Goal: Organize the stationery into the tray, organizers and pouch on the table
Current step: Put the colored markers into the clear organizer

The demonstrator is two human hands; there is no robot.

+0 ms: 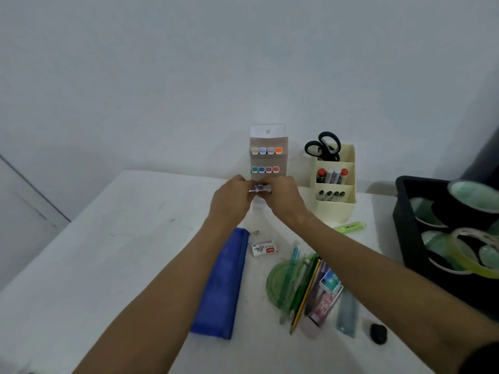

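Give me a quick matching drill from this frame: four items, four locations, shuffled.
Items:
1. scissors
2. blue pouch
3. tape rolls
4. green highlighter

Locations:
A. lying on the table in front of the cream organizer
B. inside the black tray at the right
C. standing handles-up in the cream organizer's back compartment
D. lying flat on the table under the left forearm

Pairs: 1-C, 2-D, 3-B, 4-A
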